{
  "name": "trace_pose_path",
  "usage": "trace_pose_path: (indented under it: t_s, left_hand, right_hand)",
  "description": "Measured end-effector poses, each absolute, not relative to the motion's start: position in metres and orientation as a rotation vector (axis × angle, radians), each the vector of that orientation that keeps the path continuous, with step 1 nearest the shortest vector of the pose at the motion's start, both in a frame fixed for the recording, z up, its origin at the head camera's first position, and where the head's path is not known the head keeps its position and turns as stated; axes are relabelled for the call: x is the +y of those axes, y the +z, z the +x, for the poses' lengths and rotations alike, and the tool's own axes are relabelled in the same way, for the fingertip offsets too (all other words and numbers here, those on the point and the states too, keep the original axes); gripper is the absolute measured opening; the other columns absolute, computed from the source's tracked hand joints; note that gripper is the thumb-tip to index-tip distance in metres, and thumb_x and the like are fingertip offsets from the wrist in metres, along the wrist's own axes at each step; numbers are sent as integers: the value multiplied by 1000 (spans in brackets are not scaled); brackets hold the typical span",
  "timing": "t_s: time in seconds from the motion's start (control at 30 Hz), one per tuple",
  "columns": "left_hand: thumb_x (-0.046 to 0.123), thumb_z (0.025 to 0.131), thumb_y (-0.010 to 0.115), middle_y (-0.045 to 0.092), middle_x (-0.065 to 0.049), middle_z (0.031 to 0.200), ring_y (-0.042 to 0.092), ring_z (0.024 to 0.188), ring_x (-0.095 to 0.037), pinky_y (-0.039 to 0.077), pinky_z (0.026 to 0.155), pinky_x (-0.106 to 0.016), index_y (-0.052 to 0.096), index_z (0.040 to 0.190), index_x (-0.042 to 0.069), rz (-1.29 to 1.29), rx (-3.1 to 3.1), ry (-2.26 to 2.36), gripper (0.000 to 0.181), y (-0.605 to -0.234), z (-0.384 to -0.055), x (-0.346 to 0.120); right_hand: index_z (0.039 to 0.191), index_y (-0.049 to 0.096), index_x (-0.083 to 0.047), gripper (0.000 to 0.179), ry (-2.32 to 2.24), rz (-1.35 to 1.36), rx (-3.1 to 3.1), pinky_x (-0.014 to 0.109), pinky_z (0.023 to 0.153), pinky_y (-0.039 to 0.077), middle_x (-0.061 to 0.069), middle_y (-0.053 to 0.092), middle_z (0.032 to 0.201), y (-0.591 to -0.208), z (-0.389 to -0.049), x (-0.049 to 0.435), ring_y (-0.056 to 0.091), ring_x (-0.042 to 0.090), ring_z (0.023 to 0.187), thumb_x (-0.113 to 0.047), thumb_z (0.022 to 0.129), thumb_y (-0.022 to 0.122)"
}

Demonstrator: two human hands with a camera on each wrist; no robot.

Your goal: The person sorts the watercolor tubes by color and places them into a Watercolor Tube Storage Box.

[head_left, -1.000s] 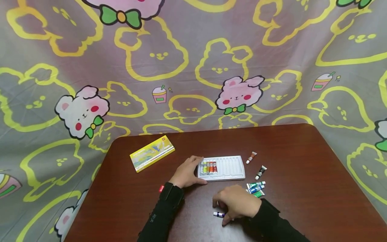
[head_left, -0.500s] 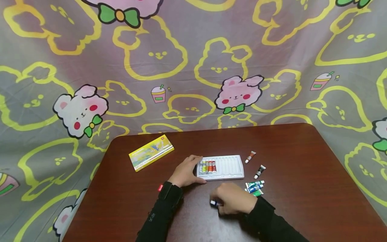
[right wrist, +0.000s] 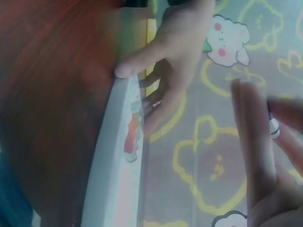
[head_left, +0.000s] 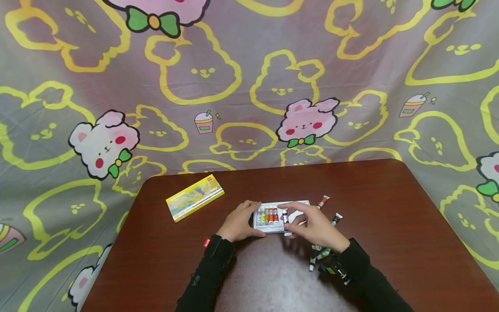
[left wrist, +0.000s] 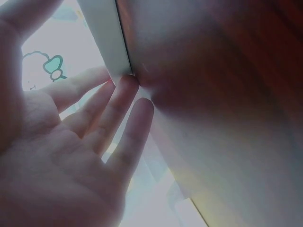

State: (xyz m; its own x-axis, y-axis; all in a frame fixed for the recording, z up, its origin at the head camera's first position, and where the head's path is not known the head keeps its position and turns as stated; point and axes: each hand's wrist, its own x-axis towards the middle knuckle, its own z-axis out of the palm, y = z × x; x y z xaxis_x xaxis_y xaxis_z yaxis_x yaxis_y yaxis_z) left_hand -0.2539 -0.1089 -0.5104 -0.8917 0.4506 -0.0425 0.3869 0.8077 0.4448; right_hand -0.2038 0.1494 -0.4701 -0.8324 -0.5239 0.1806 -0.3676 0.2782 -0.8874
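A white plastic tray (head_left: 270,231) with several paint tubes (head_left: 267,215), yellow to red, lined up in its left end lies mid-table. My left hand (head_left: 238,223) holds that end, thumb at the near corner and fingers along the far side. In the left wrist view, fingertips (left wrist: 129,81) touch the tray's edge. Over the tray, right of the red tubes, my right hand (head_left: 317,225) pinches a dark purple paint tube (head_left: 286,220) between thumb and fingers, cap pointing away. The right wrist view shows only its white cap end (right wrist: 274,126) between the fingers.
A yellow box (head_left: 195,198) lies at the back left. Right of the tray are a brown tube (head_left: 323,201) and a black tube (head_left: 337,219), partly covered by my right hand. A green tube (head_left: 323,253) and a dark tube (head_left: 313,259) lie by my right wrist.
My right hand has picked the purple tube off the table and carried it forward over the tray, turning it lengthwise. Tubes by the right wrist look shifted. My left hand stays put.
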Motion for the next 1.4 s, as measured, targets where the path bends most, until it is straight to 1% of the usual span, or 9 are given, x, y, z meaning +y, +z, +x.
trace_pose_path:
  t_s: [0.1, 0.17, 0.3, 0.53, 0.73, 0.9, 1.03, 1.2, 1.4]
  left_hand:
    - [49, 66, 86, 50, -9, 140, 48, 119, -23, 47, 100, -48, 42, 148, 11, 660, 2846, 654, 101, -510, -254, -108]
    - [50, 66, 86, 50, -9, 140, 48, 117, -23, 47, 100, -48, 42, 148, 12, 656, 2846, 653, 101, -509, -254, -108]
    - [50, 65, 86, 50, -9, 140, 48, 118, -23, 47, 100, -49, 42, 148, 12, 640, 2844, 653, 101, -509, -254, -108]
    - [50, 65, 86, 50, -9, 141, 46, 122, -24, 46, 102, -51, 41, 149, 13, 631, 2834, 648, 102, -510, -255, -107]
    - [51, 65, 86, 49, -8, 141, 45, 123, -23, 45, 103, -51, 41, 150, 15, 600, 2838, 636, 103, -509, -257, -110]
    - [53, 63, 86, 51, -8, 136, 47, 117, -22, 47, 102, -49, 43, 148, 15, 604, 2827, 604, 103, -510, -258, -108]
    - [54, 61, 87, 52, -7, 130, 48, 113, -20, 49, 100, -47, 46, 146, 15, 604, 2805, 595, 103, -511, -257, -106]
    - [54, 57, 89, 53, -5, 123, 48, 106, -19, 50, 98, -44, 49, 143, 13, 591, 2791, 618, 104, -509, -258, -107]
    - [53, 54, 90, 53, -4, 119, 47, 104, -18, 50, 95, -42, 51, 141, 12, 614, 2797, 624, 103, -509, -259, -111]
  right_hand:
    - [141, 49, -10, 64, -1607, -832, 2407, 27, 62, 60, 19, 67, 102, -463, -201, 149, 69, 17, 74, 1, 82, 74]
    - [143, 48, -9, 70, -1634, -834, 2398, 24, 65, 60, 20, 63, 109, -461, -200, 148, 69, 19, 77, 4, 79, 75]
    - [145, 46, -15, 75, -1710, -834, 2350, 23, 67, 60, 21, 63, 111, -462, -202, 150, 69, 18, 78, 3, 79, 76]
    - [143, 49, -21, 73, -1748, -808, 2385, 26, 65, 60, 17, 65, 110, -468, -210, 155, 70, 14, 78, -7, 78, 80]
    - [140, 53, -14, 70, -1635, -803, 2579, 31, 66, 60, 14, 65, 118, -471, -227, 144, 67, 17, 83, -3, 77, 80]
    - [136, 57, -10, 65, -1542, -739, 2670, 35, 71, 59, 12, 70, 109, -475, -243, 128, 65, 15, 80, -7, 75, 82]
    - [134, 60, -14, 63, -1435, -649, 2677, 30, 68, 58, 8, 70, 105, -492, -253, 124, 63, 9, 75, -11, 75, 83]
    - [128, 63, -7, 60, -1332, -607, 2696, 27, 61, 56, 11, 69, 102, -508, -254, 129, 63, 7, 66, -6, 72, 85]
    - [125, 66, -6, 60, -1290, -671, 2716, 23, 58, 55, 13, 65, 98, -520, -257, 124, 63, 5, 67, -6, 68, 86]
